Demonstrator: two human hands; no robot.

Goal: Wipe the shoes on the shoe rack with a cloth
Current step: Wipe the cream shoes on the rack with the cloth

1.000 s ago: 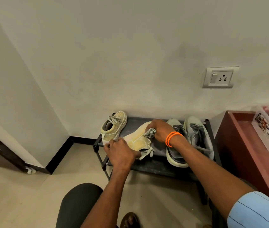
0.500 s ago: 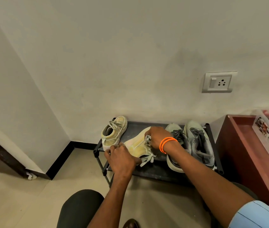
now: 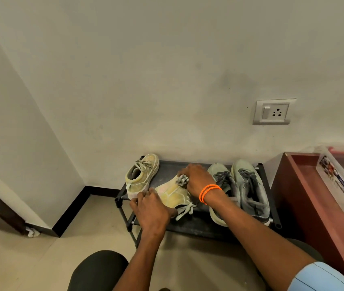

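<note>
We see a black rack (image 3: 198,226) against the wall, four shoes on top. Left hand (image 3: 153,211) is closed on the heel end of a yellow shoe (image 3: 173,195), which lies tipped on its side mid-rack, laces hanging off the front. Right hand (image 3: 195,179) presses a small grey cloth (image 3: 182,180) bunched in its fingers against that shoe's toe end. Orange band (image 3: 209,192) on the right wrist. Second yellow shoe (image 3: 141,174) stands upright at the rack's left end. Two grey shoes (image 3: 240,190) sit side by side at the right, partly hidden by the forearm. Wall socket (image 3: 273,111) above them.
</note>
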